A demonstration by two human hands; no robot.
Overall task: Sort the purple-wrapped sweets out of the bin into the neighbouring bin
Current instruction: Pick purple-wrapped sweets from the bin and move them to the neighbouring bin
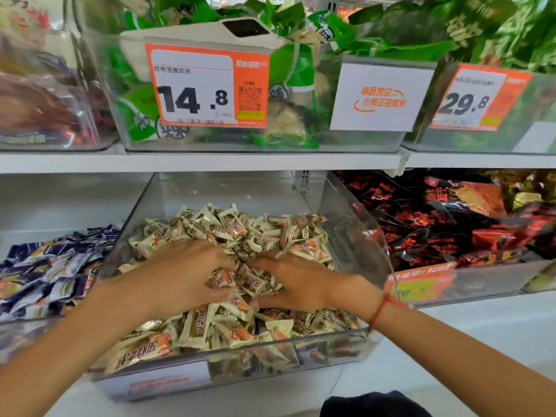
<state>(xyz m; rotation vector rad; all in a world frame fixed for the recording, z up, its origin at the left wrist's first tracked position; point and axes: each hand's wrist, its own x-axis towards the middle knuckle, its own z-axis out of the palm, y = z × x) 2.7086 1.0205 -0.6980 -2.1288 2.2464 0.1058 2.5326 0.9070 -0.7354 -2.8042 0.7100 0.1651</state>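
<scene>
So the purple sweets (pixel 51 266) are all sitting in the bin on the left (pixel 18 323), a loose heap of dark blue-purple and white wrappers, and I can't spot a single purple one in the middle bin (pixel 355 224) from this angle. That middle bin is clear plastic, pulled out a bit from the lower shelf, and it's stuffed with cream and gold sweets (pixel 240 233) with orange bits on the wrappers. Both hands are dug into that pile. The left hand (pixel 183 272) has its fingers curled down into the wrappers with one cream sweet poking out right by the fingertips, though honestly I can't tell if that grip is actually clamped on anything or just raking through. Same deal with the right hand (pixel 298 281), fingers bent into the heap and touching the left one's fingertips, grip unclear. There's a red string bracelet (pixel 380 310) on the right wrist. To the right sits another bin of black and red packets (pixel 445 224) with an orange label on its front. On the shelf above are bins of green packets (pixel 288 73), with an orange price tag reading 14.8 (pixel 207 85), a white sign (pixel 380 96) and a second tag reading 29.8 (pixel 478 97).
</scene>
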